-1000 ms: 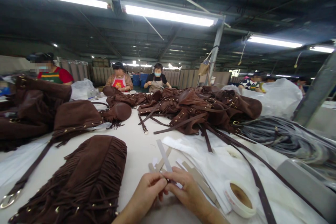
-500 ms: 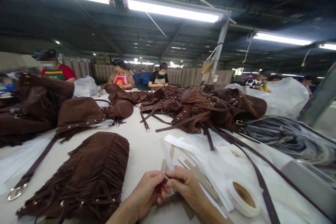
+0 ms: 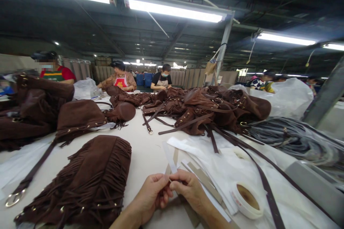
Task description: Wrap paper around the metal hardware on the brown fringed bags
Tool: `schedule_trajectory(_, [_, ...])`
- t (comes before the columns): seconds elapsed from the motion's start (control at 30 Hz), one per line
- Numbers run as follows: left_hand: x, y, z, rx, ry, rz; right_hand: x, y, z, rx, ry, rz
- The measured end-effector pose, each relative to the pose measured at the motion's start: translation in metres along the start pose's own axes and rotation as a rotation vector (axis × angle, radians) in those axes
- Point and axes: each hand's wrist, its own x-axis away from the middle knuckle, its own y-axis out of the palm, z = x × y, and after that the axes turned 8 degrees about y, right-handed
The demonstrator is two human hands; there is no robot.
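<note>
My left hand point(image 3: 153, 197) and my right hand point(image 3: 189, 188) meet over the near part of the table, fingers closed in a pinch. Between the fingertips is the near end of a thin pale strip point(image 3: 168, 154), which points away from me; its held end is mostly hidden. A grey-brown strip point(image 3: 175, 156) shows just beside it. To the right of my hands lie more grey-brown and white strips point(image 3: 208, 182) and a roll of white tape point(image 3: 235, 200). Left of my hands lies a dark brown fringed bag point(image 3: 88, 171) with gold eyelets.
A heap of brown bags and straps point(image 3: 199, 109) spreads across the table point(image 3: 145, 150). More brown bags point(image 3: 40, 107) sit at left, with a buckled strap point(image 3: 34, 171). Plastic-wrapped dark straps point(image 3: 290, 139) and a grey box point(image 3: 309, 179) are at right. Several people work beyond.
Both hands stay pinched together in nearly the same place. The pale strip has shifted slightly and looks more blurred. The whole view has drifted a little.
</note>
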Motion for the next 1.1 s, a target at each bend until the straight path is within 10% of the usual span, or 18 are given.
schedule_trajectory(1.1, [-0.006,0.000,-0.012,-0.479,0.220,0.046,-0.005,0.004,0.007,-0.304,0.041,-0.103])
